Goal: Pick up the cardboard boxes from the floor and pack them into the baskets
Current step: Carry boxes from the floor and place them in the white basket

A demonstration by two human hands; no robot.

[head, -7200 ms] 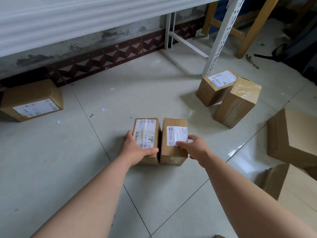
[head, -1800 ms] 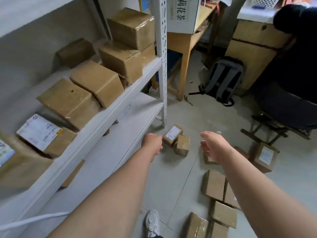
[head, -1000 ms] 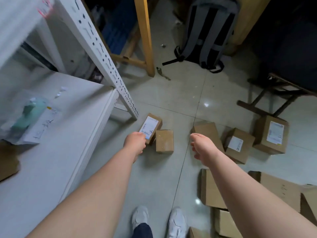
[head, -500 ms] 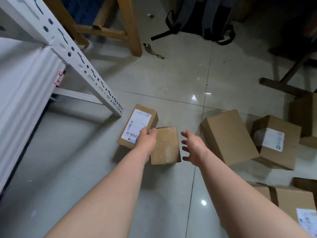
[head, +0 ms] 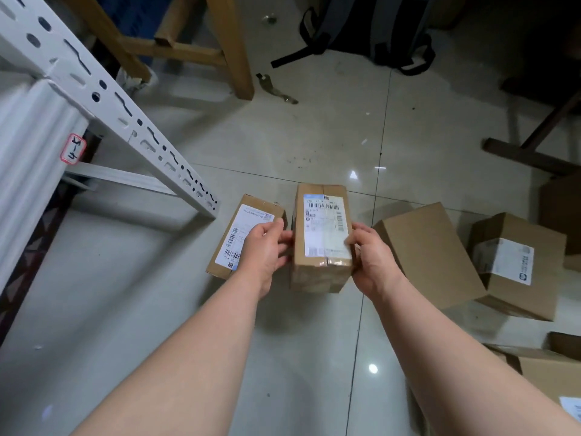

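Held box: a cardboard box (head: pixel 322 237) sits between both hands over the floor (head: pixel 132 309), its white shipping label facing up. I cannot tell whether its underside is clear of the tiles.
Left hand: the left hand (head: pixel 267 250) grips the box's left side, with curled fingers pressed against it.
Right hand: the right hand (head: pixel 372 256) grips the right side, with the thumb on the label's edge.
Change: half a second ago the box lay plain face up with only the left hand on its corner, while the right hand was spread and apart from it. Now both hands clasp it and the label shows.
Second box (head: pixel 243 228): it lies label up on the floor just to the left, partly behind the left hand.
Plain box (head: pixel 430 256): it lies on the floor just to the right, with a labelled box (head: pixel 515 265) beyond it.
Shelf upright (head: pixel 110 102): white and slotted, at upper left.
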